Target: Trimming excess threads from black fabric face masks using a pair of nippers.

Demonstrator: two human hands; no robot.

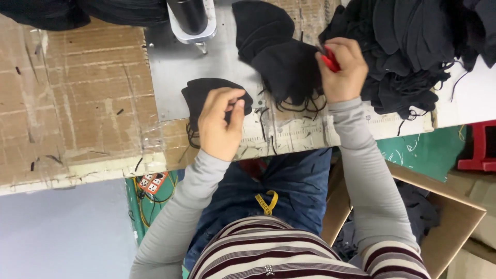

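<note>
A: Your left hand [221, 124] pinches the edge of a black fabric mask piece [206, 93] lying flat on the grey metal plate of the counter [175, 67], just below the machine's metal head [192, 20].

B: And your right hand [343, 70] is closed around a small red cutting tool [329, 61], up against a second black fabric piece [289, 67] with loose black threads [294, 106] hanging off it.

A: Keep that left grip firm and the fabric flat. Snip close to the seam, I'd say, so no tails are left.

B: Mind the heap of black pieces [408, 46] beside your right wrist; don't snag it.
</note>
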